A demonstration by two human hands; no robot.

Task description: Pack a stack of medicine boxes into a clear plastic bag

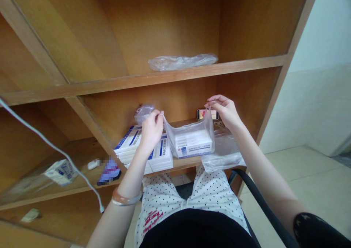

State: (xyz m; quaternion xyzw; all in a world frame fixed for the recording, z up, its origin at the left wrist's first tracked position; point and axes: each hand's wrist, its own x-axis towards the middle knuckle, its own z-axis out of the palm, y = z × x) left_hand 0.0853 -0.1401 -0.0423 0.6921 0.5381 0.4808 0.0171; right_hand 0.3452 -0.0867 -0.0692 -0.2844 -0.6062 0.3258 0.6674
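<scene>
My left hand (152,129) and my right hand (223,111) each pinch one top edge of a clear plastic bag (192,131), holding it up and stretched open. Inside the bag lies a white box with blue markings (193,144), resting on the wooden shelf board (186,163). Below my left hand stands a stack of similar white-and-blue boxes (161,155), partly hidden by that hand and forearm. A flat, clear plastic bag (223,153) lies under my right hand, hanging over the shelf's front edge.
A phone (207,114) leans at the shelf's back. A plastic bundle (182,62) lies on the upper shelf. A white cable (55,147) crosses the left side, near a boxed item (60,172). A black chair armrest (260,200) runs along my right side.
</scene>
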